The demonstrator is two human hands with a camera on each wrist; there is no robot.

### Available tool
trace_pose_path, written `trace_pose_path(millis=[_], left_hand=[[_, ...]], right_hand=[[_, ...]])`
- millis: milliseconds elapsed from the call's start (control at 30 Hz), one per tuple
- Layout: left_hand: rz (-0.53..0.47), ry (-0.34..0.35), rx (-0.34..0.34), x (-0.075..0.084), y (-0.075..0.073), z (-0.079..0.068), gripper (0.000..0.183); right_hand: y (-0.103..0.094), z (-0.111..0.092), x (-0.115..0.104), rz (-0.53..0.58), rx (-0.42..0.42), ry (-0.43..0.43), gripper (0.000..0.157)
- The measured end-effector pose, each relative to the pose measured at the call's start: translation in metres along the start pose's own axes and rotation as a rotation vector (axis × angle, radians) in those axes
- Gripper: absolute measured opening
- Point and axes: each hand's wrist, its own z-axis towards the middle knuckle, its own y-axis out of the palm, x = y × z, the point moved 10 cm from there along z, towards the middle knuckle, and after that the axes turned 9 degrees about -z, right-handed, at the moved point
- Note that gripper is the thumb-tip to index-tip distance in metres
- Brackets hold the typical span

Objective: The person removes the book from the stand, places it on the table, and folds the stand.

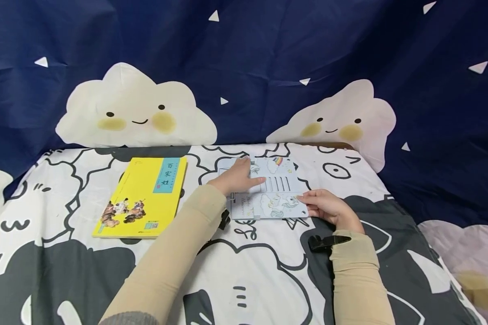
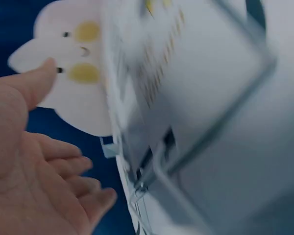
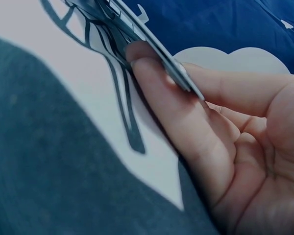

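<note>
A pale blue book stand (image 1: 276, 210) with unicorn and rainbow prints and a row of slots lies flat on the patterned cloth. My right hand (image 1: 328, 206) pinches its right edge, thumb on top and fingers beneath, as the right wrist view shows. Over the stand's left part reaches my left hand (image 1: 239, 176), its thumb pointing right across the panel. In the left wrist view, the relaxed fingers of that hand (image 2: 44, 161) are beside the stand (image 2: 210, 63), where bent wire pieces show, blurred.
To the left lies a yellow book (image 1: 142, 198) with a blue title strip. The black-and-white cloth (image 1: 244, 266) covers the table. Behind it hangs a dark blue curtain (image 1: 244, 54) with smiling clouds. Dark straps sit at both wrists.
</note>
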Motion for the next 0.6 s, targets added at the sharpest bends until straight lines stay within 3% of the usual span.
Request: trace_pose_path(millis=[233, 433, 600], left_hand=[[0.125, -0.014, -0.042, 0.002, -0.003, 0.017, 0.090], [0.101, -0.043, -0.053, 0.001, -0.007, 0.023, 0.090], [0.110, -0.038, -0.067, 0.001, -0.001, 0.028, 0.089]], right_hand=[[0.004, 0.002, 0.002, -0.008, 0.010, 0.001, 0.013], [0.002, 0.002, -0.002, 0.007, 0.014, 0.000, 0.011], [-0.001, 0.000, -0.001, 0.007, 0.014, 0.011, 0.012]])
